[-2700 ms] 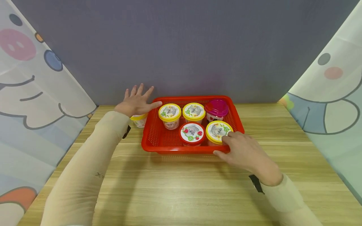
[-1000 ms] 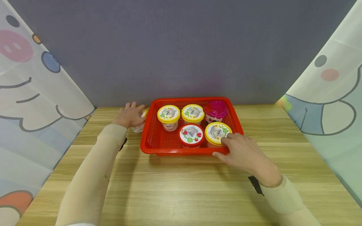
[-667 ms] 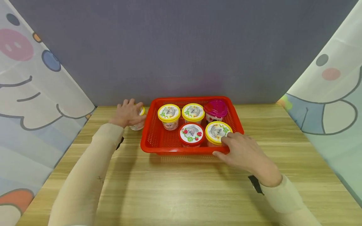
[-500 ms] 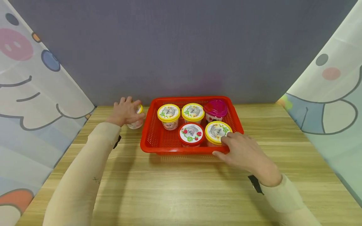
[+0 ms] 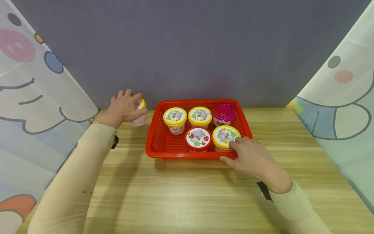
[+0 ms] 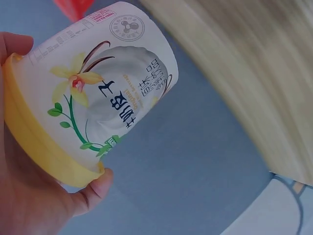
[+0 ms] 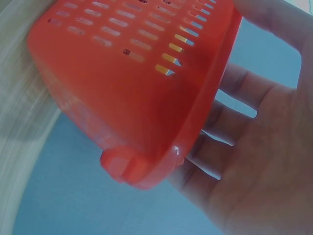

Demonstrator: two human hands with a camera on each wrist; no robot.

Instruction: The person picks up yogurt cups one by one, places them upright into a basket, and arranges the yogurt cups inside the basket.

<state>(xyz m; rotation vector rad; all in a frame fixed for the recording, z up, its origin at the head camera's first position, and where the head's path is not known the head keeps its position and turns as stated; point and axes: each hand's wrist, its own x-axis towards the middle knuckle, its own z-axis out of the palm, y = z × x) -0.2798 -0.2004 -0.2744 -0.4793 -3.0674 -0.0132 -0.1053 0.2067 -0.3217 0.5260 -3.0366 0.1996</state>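
My left hand (image 5: 122, 109) pinches a yogurt cup (image 5: 139, 120) by its yellow lid, left of the red plastic basket (image 5: 190, 155). The cup seems lifted off the table; in the left wrist view, its white side (image 6: 105, 81) with a yellow flower print faces the camera, and thumb and fingers clasp the lid's edge. At the basket's front right corner my right hand (image 5: 255, 159) grips the rim, fingers inside and thumb outside. Its fingers (image 7: 239, 83) lie behind the rim in the right wrist view.
Inside the basket stand several cups: yellow-lidded ones (image 5: 175, 117), a red-lidded one (image 5: 198, 138) with a strawberry print, and a magenta-lidded one (image 5: 223, 112). Behind the wooden table (image 5: 187, 195) rises a grey panel (image 5: 187, 48). Cartoon-printed curtains (image 5: 336, 97) flank both sides.
My left hand has come down from its spread pose, taken hold of the cup beside the basket, and moved it leftward and up. The right hand and basket have stayed in place.
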